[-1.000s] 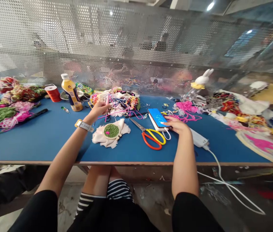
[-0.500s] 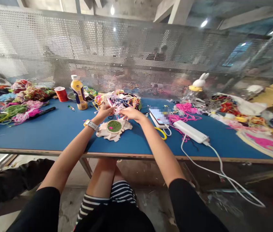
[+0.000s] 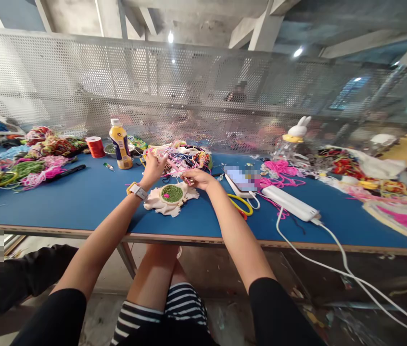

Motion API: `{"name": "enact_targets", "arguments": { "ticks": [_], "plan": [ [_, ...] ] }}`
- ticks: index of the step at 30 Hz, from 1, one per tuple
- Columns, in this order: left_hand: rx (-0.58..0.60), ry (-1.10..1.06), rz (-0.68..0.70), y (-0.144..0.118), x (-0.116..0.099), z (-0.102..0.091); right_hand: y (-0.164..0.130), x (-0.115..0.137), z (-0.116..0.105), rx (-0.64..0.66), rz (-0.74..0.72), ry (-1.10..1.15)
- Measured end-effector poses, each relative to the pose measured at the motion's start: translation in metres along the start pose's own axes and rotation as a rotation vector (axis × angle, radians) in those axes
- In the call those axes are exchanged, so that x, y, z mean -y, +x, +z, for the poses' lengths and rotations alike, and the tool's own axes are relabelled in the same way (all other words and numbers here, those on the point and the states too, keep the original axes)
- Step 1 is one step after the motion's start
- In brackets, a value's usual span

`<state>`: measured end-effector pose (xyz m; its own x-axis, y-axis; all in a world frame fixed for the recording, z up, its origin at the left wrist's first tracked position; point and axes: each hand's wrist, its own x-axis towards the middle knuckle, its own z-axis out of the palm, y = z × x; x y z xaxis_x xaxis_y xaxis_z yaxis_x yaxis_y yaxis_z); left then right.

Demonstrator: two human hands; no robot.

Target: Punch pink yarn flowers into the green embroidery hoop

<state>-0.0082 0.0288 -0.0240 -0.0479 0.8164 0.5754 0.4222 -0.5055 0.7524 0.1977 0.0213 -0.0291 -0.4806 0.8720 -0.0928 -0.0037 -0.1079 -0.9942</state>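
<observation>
Over the near side of the tangled yarn pile [image 3: 192, 156], my left hand [image 3: 155, 167] is closed with its fingertips pinched together. A slender pink thing [image 3: 175, 166] runs from it to my right hand [image 3: 199, 179], whose fingers are also closed on it. Whether it is a strand of yarn or a thin tool I cannot make out. Below my hands, an embroidery hoop [image 3: 171, 194] lies flat on the table, its green tufted surface marked by a small pink patch. Ruffled cream cloth [image 3: 156, 204] spreads around the hoop.
On the blue table [image 3: 91, 206] stand a yellow drink bottle [image 3: 121, 146] and red thread spool [image 3: 95, 147]. To the right lie a phone [image 3: 241, 180], yellow-handled scissors [image 3: 243, 204] and a cabled white power bank [image 3: 290, 203]. A person's dark sleeve [image 3: 26, 269] is at lower left.
My hands have moved slightly apart, the right one turning and drawing nearer to me. More of the slender pink thing shows between them. The camera view has tilted up a little.
</observation>
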Motion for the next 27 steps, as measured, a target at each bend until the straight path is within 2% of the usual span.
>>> {"name": "enact_targets", "arguments": {
  "ticks": [1, 2, 5, 6, 8, 9, 11, 13, 15, 18, 20, 22, 24, 27],
  "plan": [
    [-0.015, 0.065, 0.067, 0.002, -0.001, -0.007, 0.000, 0.000, -0.004, 0.009, 0.005, 0.010],
    [0.033, 0.200, 0.212, 0.003, -0.002, -0.014, -0.001, 0.001, -0.006, 0.021, 0.009, 0.020],
    [0.264, 0.497, 0.615, 0.002, -0.006, -0.023, -0.002, 0.001, -0.008, 0.073, 0.016, 0.051],
    [0.311, 0.538, 0.692, 0.001, -0.008, -0.022, -0.002, 0.001, -0.007, 0.098, 0.019, 0.059],
    [0.366, 0.567, 0.758, -0.004, -0.012, -0.016, -0.003, 0.001, -0.004, 0.145, 0.019, 0.078],
    [0.386, 0.575, 0.739, -0.006, -0.015, -0.012, -0.004, 0.002, -0.004, 0.161, 0.010, 0.093],
    [0.401, 0.608, 0.609, -0.010, -0.019, -0.005, -0.006, 0.004, -0.004, 0.161, -0.034, 0.138],
    [0.366, 0.653, 0.449, -0.014, -0.022, -0.001, -0.009, 0.005, -0.004, 0.132, -0.106, 0.187],
    [0.321, 0.682, 0.352, -0.018, -0.023, 0.002, -0.010, 0.004, 0.000, 0.113, -0.192, 0.187],
    [0.309, 0.710, 0.305, -0.024, -0.024, 0.007, -0.003, -0.001, 0.019, 0.009, -0.336, 0.078],
    [0.315, 0.733, 0.299, -0.027, -0.026, 0.011, 0.006, -0.007, 0.034, -0.196, -0.465, 0.037],
    [0.334, 0.743, 0.310, -0.029, -0.030, 0.012, 0.015, -0.011, 0.045, -0.329, -0.530, 0.054],
    [0.357, 0.738, 0.334, -0.029, -0.032, 0.011, 0.020, -0.013, 0.046, -0.394, -0.550, 0.088],
    [0.448, 0.486, 0.277, -0.025, -0.028, 0.010, 0.020, -0.009, 0.035, -0.459, -0.551, 0.136]
  ]
}}
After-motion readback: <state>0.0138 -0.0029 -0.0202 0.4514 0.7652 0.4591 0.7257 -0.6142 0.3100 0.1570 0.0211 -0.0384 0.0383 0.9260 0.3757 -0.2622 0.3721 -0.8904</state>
